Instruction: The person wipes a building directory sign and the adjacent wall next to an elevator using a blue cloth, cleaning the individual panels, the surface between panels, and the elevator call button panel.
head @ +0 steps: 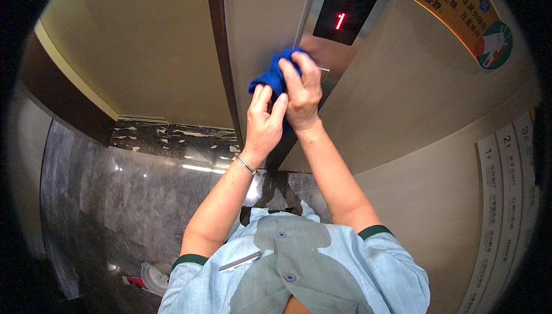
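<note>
A blue cloth (272,77) is bunched against the edge of a metal elevator call panel (330,53), below its dark display (347,8) with a lit red digit. My right hand (303,92) presses on the cloth, fingers bent over it. Close beside it, my left hand (266,120) has its fingertips on the cloth's lower left end; a metal bangle (246,164) circles that wrist. The call button area is mostly hidden behind the right hand and the cloth.
The dark door frame edge (222,47) runs left of the panel. A poster with writing (448,8) is on the wall at upper right, a floor directory sign (496,202) at right. On the shiny dark floor (116,193) stands a clear plastic container (156,276) beside a red object (134,282).
</note>
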{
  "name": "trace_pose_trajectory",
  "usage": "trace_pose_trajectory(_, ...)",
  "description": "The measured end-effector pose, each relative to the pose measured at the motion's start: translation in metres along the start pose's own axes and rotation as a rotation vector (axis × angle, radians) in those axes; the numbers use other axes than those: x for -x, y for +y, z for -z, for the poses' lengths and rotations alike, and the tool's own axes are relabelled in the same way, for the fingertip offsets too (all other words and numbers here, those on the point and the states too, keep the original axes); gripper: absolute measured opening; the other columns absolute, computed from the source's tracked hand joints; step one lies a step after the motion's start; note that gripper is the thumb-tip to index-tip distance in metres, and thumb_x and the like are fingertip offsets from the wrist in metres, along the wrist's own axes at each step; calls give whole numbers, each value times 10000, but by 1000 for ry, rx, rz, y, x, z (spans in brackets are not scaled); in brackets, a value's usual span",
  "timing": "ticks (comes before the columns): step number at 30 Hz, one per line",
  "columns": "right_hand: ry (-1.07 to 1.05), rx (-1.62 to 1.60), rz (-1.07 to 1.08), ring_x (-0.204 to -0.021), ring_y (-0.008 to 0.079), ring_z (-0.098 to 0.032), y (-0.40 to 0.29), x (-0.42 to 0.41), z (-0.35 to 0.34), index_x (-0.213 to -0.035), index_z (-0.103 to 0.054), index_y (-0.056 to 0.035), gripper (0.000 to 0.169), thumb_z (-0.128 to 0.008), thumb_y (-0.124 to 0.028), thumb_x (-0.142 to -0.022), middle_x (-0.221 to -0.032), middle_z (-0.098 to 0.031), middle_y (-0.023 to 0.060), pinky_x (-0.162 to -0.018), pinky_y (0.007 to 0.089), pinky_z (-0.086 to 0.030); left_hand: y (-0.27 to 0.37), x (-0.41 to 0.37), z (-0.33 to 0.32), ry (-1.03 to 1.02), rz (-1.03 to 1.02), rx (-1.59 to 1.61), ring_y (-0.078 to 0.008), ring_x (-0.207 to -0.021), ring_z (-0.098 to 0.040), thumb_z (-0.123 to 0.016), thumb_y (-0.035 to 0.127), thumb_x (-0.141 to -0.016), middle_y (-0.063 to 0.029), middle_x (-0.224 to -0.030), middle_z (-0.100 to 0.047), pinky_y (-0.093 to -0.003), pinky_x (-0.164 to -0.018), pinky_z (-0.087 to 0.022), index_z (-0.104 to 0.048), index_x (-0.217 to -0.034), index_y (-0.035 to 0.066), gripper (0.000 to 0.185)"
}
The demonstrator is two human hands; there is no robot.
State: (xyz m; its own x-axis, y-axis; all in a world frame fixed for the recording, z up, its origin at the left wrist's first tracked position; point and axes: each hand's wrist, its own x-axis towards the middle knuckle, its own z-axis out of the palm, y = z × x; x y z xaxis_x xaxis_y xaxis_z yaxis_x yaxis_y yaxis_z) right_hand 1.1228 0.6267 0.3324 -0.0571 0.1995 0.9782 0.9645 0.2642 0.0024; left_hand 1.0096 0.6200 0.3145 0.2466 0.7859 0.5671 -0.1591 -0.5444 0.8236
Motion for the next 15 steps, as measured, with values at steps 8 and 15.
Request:
trace_pose_trajectory(8, -341, -227, -290, -1046, 345, -571, -18, 94, 2, -999, -630, 0, 281, -595, -2, -721, -1117, -573, 170, -888, 393, -481, -78, 71, 1, 31, 331, 74, -165, -752, -484, -578, 141, -901, -99, -826, -498, -314, -672, -406, -517, -864, -33, 188)
trace_pose_trajectory(15, -271, -492, -948, -897, 256, -631, -20, 146, 33, -1003, -655, -8, 337, -504, 73, -713, -967, -643, 134, -819, 338, -496, -82, 113, -2, 28, 515, 71, -65, -757, -534, -653, 75, -863, -1, -868, -630, -230, -675, -458, -633, -950, -1, 118)
